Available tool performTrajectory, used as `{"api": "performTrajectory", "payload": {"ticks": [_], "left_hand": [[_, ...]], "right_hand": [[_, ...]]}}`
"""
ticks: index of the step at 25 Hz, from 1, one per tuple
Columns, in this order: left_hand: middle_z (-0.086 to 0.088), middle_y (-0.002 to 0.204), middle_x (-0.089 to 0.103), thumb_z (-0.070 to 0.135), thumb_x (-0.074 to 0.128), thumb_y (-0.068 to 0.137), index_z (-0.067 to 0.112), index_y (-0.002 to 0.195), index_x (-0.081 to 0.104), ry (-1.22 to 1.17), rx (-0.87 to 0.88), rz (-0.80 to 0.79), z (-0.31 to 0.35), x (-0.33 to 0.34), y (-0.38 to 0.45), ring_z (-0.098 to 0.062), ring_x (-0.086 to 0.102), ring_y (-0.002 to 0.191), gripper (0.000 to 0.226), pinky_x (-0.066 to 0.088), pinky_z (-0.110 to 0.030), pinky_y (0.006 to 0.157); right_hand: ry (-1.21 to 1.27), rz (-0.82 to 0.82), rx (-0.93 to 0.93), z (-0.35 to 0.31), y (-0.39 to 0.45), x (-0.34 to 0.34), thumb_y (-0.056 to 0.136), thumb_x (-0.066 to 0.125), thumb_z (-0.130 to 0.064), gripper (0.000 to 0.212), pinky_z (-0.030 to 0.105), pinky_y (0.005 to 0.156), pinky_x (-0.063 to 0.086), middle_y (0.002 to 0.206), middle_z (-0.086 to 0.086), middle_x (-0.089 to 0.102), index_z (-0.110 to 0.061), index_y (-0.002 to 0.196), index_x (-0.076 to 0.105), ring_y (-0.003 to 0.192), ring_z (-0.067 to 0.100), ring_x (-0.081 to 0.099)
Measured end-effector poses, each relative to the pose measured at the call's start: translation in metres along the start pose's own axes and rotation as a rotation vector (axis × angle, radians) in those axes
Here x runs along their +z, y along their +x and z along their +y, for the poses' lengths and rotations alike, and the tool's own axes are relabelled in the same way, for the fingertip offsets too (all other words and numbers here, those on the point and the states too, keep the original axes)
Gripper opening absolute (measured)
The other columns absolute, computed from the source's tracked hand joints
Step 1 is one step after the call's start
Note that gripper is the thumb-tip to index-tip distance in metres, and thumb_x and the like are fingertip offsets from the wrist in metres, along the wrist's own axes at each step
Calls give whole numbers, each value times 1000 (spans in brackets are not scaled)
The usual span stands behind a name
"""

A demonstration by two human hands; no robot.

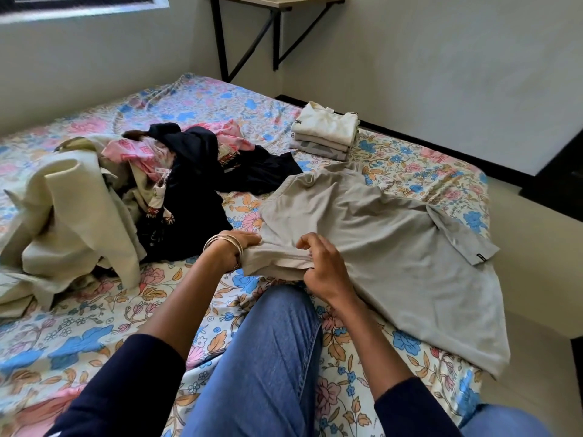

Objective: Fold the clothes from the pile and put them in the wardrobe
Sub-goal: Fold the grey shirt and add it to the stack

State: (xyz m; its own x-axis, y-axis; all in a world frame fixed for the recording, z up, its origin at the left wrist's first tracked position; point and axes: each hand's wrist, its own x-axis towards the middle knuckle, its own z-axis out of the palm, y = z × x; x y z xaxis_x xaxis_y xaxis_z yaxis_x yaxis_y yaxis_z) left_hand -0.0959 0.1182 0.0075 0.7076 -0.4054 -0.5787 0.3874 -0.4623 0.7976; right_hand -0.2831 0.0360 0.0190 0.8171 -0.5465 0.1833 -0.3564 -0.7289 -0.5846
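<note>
Folding step: both hands, left and right, grip the grey T-shirt edge on the bed; next, likely fold it across.

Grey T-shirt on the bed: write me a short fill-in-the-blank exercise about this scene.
1. Both hands grip the ____ T-shirt.
2. The bangles sit on the ____ wrist, by the left hand; the right hand has none.
3. The folded stack lies on the ____.
4. The unfolded pile lies to the shirt's ____.

Missing words: grey; left; bed; left
</note>
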Motion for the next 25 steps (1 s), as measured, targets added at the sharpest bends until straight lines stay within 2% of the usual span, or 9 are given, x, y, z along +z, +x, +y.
{"api": "performTrajectory", "payload": {"ticks": [3,5,8,10,12,15,17,20,25], "left_hand": [[-9,108,60,0,69,83,3,118,63,236,41,-19,-13,-5,11,-25,57,95,35,49,-37,88],[-10,101,56,4,66,86,6,111,62,443,7,-42,-22,-10,20,-25,54,93,26,49,-37,88],[1,81,59,22,68,84,17,86,60,897,66,131,-29,-12,34,-18,57,77,9,52,-29,72],[-5,92,67,29,72,82,12,99,67,925,200,236,-25,-4,27,-21,64,84,24,51,-29,73],[-13,113,63,37,69,84,10,118,60,760,249,206,-24,10,25,-30,60,103,44,46,-32,80],[-16,111,61,37,70,78,10,114,47,788,215,194,-35,30,30,-37,59,97,50,50,-40,81],[-21,113,60,25,63,84,8,115,45,822,190,301,-39,36,36,-41,58,98,40,50,-46,83],[-20,125,50,20,53,91,13,123,50,1020,348,497,-28,56,35,-40,50,112,33,45,-48,89],[-8,125,51,23,60,88,20,117,63,1130,881,108,7,129,58,-32,50,111,30,43,-41,91]], "right_hand": [[100,-610,21,-4,-5,-17,80,44,10,61,27,97,46,132,1,58,-21,132,56,119,17,55],[369,-702,101,6,-11,-24,85,44,12,57,25,103,45,135,-2,58,-19,131,58,122,8,53],[518,-285,322,39,-21,-29,92,52,6,37,25,94,52,115,-1,67,-19,116,65,110,13,62],[322,-80,422,68,-28,-26,92,60,-4,26,25,88,52,109,-1,67,-19,112,66,107,17,63],[171,-20,501,91,-34,-18,93,63,-23,25,37,95,48,123,1,63,-23,118,63,115,22,58],[-112,-117,537,121,-48,-11,94,54,-51,45,49,109,26,153,-8,35,-36,137,49,139,24,30],[-258,-81,595,149,-54,-17,94,49,-56,49,54,110,18,159,-11,22,-45,141,41,145,23,16],[-316,129,846,185,-45,-38,97,47,-48,48,57,106,27,154,7,31,-25,139,46,140,32,23],[-317,332,593,211,12,-53,95,56,-20,33,47,92,36,135,13,53,-10,126,57,126,34,42]]}}
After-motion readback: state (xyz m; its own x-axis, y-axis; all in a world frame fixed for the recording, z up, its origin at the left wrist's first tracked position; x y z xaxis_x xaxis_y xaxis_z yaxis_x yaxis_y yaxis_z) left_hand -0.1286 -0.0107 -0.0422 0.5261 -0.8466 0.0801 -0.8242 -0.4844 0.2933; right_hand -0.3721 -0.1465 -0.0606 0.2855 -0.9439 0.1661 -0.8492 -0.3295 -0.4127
